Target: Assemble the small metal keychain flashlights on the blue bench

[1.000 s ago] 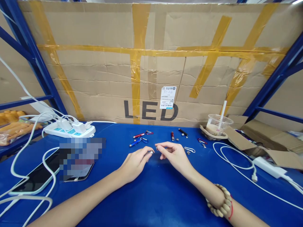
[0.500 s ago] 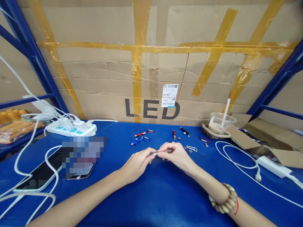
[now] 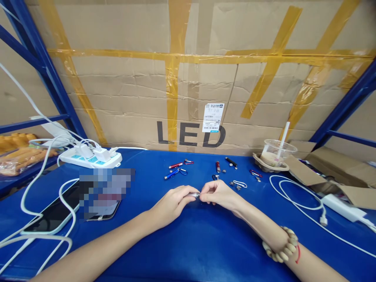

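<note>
My left hand (image 3: pixel 176 201) is closed around a small silver flashlight tube (image 3: pixel 194 194), held level just above the blue table. At the tube's right end, the fingertips of my right hand (image 3: pixel 216 194) are pinched together; whether they hold a separate small part is hidden. Beyond my hands lie a red keychain flashlight (image 3: pixel 175 166) and a blue one (image 3: pixel 171 174), each by a carabiner clip. Further right are a short red tube (image 3: pixel 217 167), a black tube (image 3: pixel 231 162), a white clip (image 3: pixel 240 183) and a red clip (image 3: pixel 256 173), with tiny button-like pieces among them.
Phones (image 3: pixel 55 211), a white power strip (image 3: pixel 91 157) and loose cables fill the left side. A drink cup (image 3: pixel 276 152) in a carton holder, a white cable (image 3: pixel 293 199), an adapter (image 3: pixel 342 207) and an open box (image 3: pixel 329 168) stand right. A large taped carton (image 3: pixel 132 98) closes the back.
The view has shifted slightly. My right hand has drawn down a little at the silver tube's end, and more of the tube shows between my hands.
</note>
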`<state>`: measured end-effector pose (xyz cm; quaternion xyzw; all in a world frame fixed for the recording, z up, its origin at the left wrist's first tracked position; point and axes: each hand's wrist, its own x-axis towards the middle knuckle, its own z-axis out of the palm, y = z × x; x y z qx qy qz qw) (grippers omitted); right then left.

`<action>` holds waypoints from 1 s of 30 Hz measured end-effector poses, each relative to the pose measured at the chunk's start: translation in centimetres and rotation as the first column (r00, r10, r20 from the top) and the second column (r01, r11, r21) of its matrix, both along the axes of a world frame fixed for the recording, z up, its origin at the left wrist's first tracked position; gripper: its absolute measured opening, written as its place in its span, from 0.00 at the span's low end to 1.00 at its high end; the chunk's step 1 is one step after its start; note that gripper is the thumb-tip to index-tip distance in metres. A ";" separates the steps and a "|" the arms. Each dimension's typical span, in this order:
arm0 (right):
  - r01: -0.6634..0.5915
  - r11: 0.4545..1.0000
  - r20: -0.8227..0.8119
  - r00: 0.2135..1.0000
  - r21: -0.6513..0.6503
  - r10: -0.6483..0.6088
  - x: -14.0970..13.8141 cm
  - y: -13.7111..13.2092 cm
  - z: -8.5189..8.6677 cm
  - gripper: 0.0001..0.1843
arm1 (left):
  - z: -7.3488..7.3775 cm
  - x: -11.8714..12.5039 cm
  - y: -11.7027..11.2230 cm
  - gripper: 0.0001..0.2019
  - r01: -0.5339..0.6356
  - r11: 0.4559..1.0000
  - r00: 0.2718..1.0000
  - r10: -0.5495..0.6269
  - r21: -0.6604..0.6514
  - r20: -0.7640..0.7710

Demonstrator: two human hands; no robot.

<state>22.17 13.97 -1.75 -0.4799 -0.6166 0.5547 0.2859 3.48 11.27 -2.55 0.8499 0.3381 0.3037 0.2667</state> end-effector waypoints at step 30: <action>-0.191 0.635 0.390 0.901 0.749 -0.189 0.9 0.2 0.0 0.15 | -0.5 0.3 1.1 0.13 -0.286 0.958 0.957 0.287 -0.037 0.049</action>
